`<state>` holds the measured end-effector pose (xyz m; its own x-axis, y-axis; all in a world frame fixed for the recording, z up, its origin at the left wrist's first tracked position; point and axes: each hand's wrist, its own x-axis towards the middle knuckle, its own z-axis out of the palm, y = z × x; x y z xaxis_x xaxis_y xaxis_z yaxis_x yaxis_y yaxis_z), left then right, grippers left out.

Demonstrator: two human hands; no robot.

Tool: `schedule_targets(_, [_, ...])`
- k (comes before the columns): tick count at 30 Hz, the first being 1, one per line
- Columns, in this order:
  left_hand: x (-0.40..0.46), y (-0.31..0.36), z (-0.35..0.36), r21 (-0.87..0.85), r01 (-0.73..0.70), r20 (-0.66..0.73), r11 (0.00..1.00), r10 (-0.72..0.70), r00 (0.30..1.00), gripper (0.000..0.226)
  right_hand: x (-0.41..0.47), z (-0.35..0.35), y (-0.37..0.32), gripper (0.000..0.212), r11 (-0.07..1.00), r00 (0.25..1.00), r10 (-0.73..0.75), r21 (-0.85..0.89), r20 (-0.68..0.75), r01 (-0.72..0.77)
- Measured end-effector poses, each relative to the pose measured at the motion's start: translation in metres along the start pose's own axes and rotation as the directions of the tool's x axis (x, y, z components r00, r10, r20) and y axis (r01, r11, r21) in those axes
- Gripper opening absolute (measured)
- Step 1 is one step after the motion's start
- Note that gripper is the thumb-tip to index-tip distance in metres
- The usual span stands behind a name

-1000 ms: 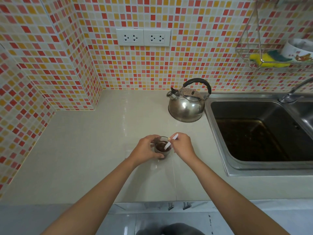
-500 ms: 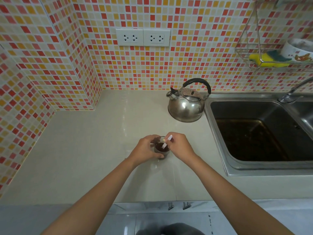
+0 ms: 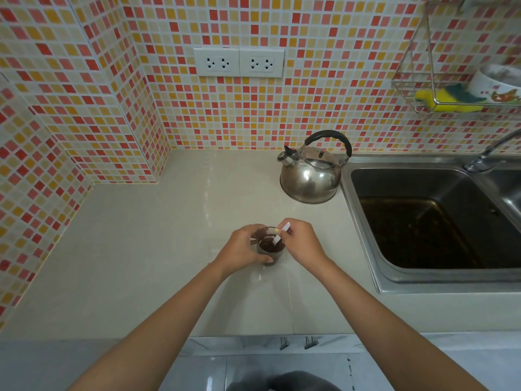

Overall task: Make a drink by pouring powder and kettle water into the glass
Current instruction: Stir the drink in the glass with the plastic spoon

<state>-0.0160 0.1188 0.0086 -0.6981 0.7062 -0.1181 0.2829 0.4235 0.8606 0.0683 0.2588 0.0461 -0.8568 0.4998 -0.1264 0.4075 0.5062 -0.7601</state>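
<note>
Left hand [image 3: 242,251]: I have it wrapped round the glass [image 3: 270,249], near centre of the counter [image 3: 141,249].
Glass: dark brown liquid inside; powder and water judged already in.
Right hand [image 3: 300,241]: pinching a white stirrer [image 3: 282,235], tip in the drink.
Kettle [image 3: 311,176]: upright, far right, beside the sink [image 3: 366,221].
Left to do: finish stirring, I judge.

One head-worn camera looks forward and down, close over the countertop [image 3: 141,249]
</note>
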Motion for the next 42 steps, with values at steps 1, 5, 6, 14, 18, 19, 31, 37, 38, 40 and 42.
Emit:
schedule_targets(1, [0.0, 0.0, 0.0, 0.005, 0.002, -0.003, 1.0, -0.002, 1.0, 0.073, 0.0, -0.001, 0.001, 0.018, 1.0, 1.0, 0.006, -0.009, -0.016, -0.006])
schedule_targets(5, [0.0, 0.0, 0.0, 0.002, -0.001, -0.001, 1.0, 0.001, 1.0, 0.071, 0.0, 0.0, -0.002, 0.014, 0.999, 0.999, 0.02, 0.03, 0.027, -0.021])
schedule_targets(6, [0.0, 0.0, 0.0, 0.006, 0.0, 0.001, 1.0, 0.0, 1.0, 0.072, -0.001, 0.0, -0.002, 0.014, 1.0, 1.0, 0.001, 0.028, 0.026, -0.002])
schedule_targets(14, [0.0, 0.002, -0.001, 0.016, 0.002, 0.006, 1.0, -0.002, 1.0, 0.07, -0.001, -0.001, -0.003, 0.015, 0.999, 0.999, -0.009, 0.034, 0.044, 0.007])
schedule_targets(18, [0.0, 0.001, 0.0, 0.014, 0.015, 0.004, 1.0, -0.015, 1.0, 0.072, 0.0, -0.004, 0.0, 0.022, 1.0, 1.0, -0.012, -0.027, 0.002, 0.012])
schedule_targets(19, [0.0, 0.001, 0.0, 0.014, 0.013, 0.002, 1.0, -0.014, 1.0, 0.072, 0.0, -0.004, 0.0, 0.024, 1.0, 1.0, 0.001, -0.024, 0.01, -0.001])
schedule_targets(31, [0.0, 0.001, 0.0, 0.011, 0.02, 0.004, 1.0, -0.02, 1.0, 0.073, 0.0, -0.009, -0.004, 0.034, 0.972, 0.989, 0.138, 0.199, -0.053, -0.125])
schedule_targets(37, [0.0, 0.0, 0.001, 0.007, 0.024, -0.002, 1.0, -0.024, 1.0, 0.076, -0.005, -0.016, -0.01, 0.017, 0.992, 0.993, -0.033, 0.121, -0.113, 0.046])
schedule_targets(38, [0.0, 0.0, 0.001, 0.006, 0.022, -0.003, 1.0, -0.022, 1.0, 0.076, -0.006, -0.016, -0.01, 0.016, 0.994, 0.993, -0.083, 0.058, -0.088, 0.088])
schedule_targets(40, [0.0, 0.0, 0.0, 0.009, 0.009, -0.004, 1.0, -0.009, 1.0, 0.072, -0.007, -0.014, -0.008, 0.018, 0.985, 0.988, -0.153, -0.077, -0.02, 0.151])
schedule_targets(42, [0.0, 0.0, 0.001, 0.006, 0.001, -0.001, 1.0, -0.001, 1.0, 0.07, -0.007, -0.01, -0.004, 0.017, 0.979, 0.99, -0.141, -0.147, 0.005, 0.14])
